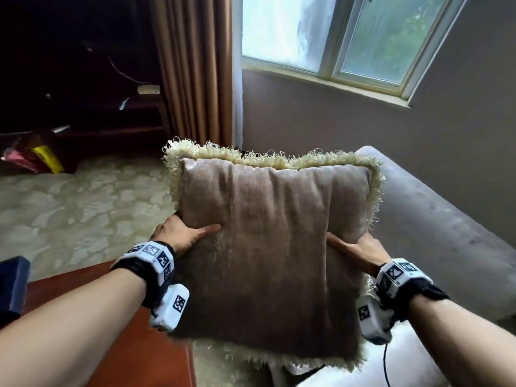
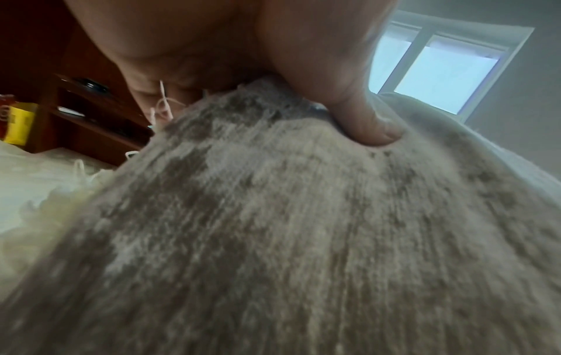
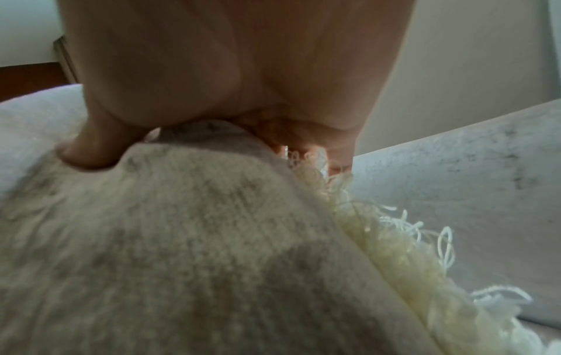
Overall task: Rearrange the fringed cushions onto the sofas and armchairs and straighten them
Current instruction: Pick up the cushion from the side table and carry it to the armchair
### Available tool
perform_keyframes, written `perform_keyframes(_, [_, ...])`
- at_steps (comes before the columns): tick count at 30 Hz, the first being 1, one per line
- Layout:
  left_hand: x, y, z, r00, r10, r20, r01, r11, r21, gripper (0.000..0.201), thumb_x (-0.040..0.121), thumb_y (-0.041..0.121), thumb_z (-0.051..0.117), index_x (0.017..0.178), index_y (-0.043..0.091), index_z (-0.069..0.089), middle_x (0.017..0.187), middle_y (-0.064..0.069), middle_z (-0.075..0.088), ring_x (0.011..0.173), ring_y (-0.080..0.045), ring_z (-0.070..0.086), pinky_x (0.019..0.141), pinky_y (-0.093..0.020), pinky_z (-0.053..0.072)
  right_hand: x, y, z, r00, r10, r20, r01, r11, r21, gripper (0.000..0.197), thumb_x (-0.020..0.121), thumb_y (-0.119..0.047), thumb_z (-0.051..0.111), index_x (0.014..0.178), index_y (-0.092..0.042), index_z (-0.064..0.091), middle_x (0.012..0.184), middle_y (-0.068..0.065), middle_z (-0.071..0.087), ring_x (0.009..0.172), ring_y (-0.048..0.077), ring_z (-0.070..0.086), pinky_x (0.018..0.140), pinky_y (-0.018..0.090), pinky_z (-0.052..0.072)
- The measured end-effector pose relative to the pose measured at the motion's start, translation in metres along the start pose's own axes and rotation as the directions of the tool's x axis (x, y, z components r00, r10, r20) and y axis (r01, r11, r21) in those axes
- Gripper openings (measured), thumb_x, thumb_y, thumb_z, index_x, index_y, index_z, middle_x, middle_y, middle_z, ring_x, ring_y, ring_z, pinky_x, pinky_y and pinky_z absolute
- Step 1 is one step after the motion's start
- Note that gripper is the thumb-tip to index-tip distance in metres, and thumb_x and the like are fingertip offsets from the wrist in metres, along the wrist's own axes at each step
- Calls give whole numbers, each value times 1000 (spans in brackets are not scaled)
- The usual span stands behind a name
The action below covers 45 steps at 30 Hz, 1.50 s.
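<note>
The fringed cushion [image 1: 268,241] is held up in the air in front of the grey sofa [image 1: 435,233], roughly upright, its brown face toward the person; it looks near square, so no long axis is clear, and its cream fringe [image 1: 251,156] runs along the top edge. The left hand [image 1: 181,233] clamps its left side, thumb dug into the face; the right hand [image 1: 360,254] pinches the right side likewise. Both grips sit low, so the soft top may flop over, or the plush may slip from the thumbs. Another fringed cushion [image 1: 243,358] lies below, beside the wooden desk [image 1: 134,344].
</note>
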State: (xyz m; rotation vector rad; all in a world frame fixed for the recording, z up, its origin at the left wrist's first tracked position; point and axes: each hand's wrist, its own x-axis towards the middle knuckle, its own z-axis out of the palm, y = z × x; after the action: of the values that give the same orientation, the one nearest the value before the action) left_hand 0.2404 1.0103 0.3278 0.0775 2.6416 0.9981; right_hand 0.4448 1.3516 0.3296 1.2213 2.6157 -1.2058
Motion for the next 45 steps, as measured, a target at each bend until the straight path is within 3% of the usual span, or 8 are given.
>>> perform_keyframes(9, [53,46,42,988,91,125,-82,994,-72,102,45,82,78,127,23,63,122,-6,72,112,-30,65,92,-37,51,22,6,-37,989,101,-104,-102,995,-8,146,28,-103,54,141,-11,55,134,12,64,121,31,60,101,33,48])
perform_keyframes(16, [110,122,89,974,168,151,-159,985,-70,118,23,93,72,119,23,66,113,-3,74,108,-28,67,99,-42,53,88,34,-70,981,136,-140,-129,990,60,148,24,-107,50,140,-15,56,133,9,65,119,30,62,100,35,48])
perform_keyframes(23, [173,190,132,956,224,187,-228,974,0,93,52,72,85,126,19,66,123,-8,71,114,-29,65,94,-37,50,149,53,-91,965,198,-174,-157,961,228,102,63,-77,74,141,-13,52,134,10,64,120,30,61,101,35,47])
perform_keyframes(27, [204,228,173,924,272,270,-300,952,68,117,31,90,74,128,25,63,128,-5,69,120,-30,62,102,-42,50,166,82,-94,931,306,-197,-247,929,277,129,36,-95,62,135,-12,56,130,9,66,116,30,63,101,40,49])
perform_keyframes(33, [260,278,271,815,320,483,-432,891,138,101,42,83,77,128,33,60,129,0,68,123,-29,60,102,-39,48,188,140,-83,827,512,-232,-412,833,368,95,59,-79,74,129,-16,64,129,5,69,119,26,64,103,39,49])
perform_keyframes(37, [292,305,345,644,430,632,-557,830,3,103,46,71,87,134,29,54,123,9,65,111,-14,60,101,-32,46,194,172,-65,722,639,-265,-506,750,427,93,60,-79,73,130,-17,65,128,2,69,120,26,63,103,36,48])
perform_keyframes(40, [306,321,390,542,456,706,-603,796,-52,96,56,44,97,136,15,53,125,2,63,118,-16,58,107,-32,43,198,187,-51,634,730,-255,-571,664,482,103,56,-85,71,133,-16,63,130,5,69,120,29,63,104,38,47])
perform_keyframes(45, [328,325,450,492,354,795,-580,815,-4,122,26,81,84,132,26,57,125,1,70,118,-24,64,104,-42,50,204,208,-28,519,825,-224,-631,546,551,121,37,-93,68,129,-15,65,127,7,70,117,29,64,102,39,48])
